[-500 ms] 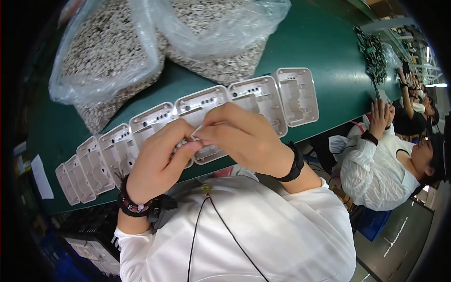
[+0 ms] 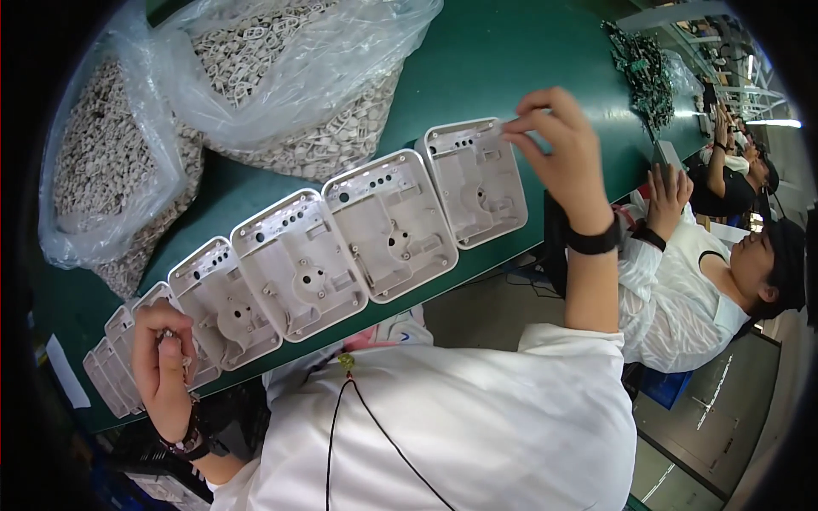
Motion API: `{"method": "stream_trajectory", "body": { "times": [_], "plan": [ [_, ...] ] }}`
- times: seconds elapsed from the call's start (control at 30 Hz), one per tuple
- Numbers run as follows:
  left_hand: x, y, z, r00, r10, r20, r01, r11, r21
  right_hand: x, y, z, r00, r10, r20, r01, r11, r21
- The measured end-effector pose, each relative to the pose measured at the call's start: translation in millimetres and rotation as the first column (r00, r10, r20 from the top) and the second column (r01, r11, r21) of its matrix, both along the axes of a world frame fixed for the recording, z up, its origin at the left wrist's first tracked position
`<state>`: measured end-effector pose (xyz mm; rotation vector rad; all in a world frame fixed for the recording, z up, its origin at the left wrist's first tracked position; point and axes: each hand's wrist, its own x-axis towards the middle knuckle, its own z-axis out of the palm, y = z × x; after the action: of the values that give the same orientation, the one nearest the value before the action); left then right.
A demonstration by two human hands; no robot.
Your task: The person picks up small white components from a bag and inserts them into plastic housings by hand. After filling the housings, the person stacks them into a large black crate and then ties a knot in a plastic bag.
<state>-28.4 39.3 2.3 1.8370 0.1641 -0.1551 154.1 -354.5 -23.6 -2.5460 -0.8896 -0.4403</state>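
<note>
Pale-grey plastic housings, open side up, rounded corners, moulded ribs and holes, slanting row along front edge of green table. Right hand at rightmost housing's upper right corner, fingertips pinched; can't tell if gripping anything. Left hand curled round small parts, over row's left part. White sheet farther left. Bare tabletop behind row's right end.

1 head-worn fisheye, facing down at bench.
</note>
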Motion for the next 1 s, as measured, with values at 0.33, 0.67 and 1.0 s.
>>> {"method": "stream_trajectory", "body": {
  "times": [0.33, 0.67, 1.0],
  "plan": [
    [-6, -17, -12, 0.992, 0.096, -0.081, -0.101, 0.993, -0.059, 20, 9, -29, 0.983, 0.160, -0.084, -0.178, 0.938, -0.298],
    [4, -37, -16, 0.995, 0.018, -0.096, -0.048, 0.947, -0.318, 3, 14, -6, 0.977, 0.098, -0.190, -0.140, 0.965, -0.223],
    [34, -64, -18, 0.936, -0.340, -0.087, 0.223, 0.767, -0.602, -90, 139, 17, 0.826, 0.452, -0.338, -0.329, 0.872, 0.362]
  ]
}}
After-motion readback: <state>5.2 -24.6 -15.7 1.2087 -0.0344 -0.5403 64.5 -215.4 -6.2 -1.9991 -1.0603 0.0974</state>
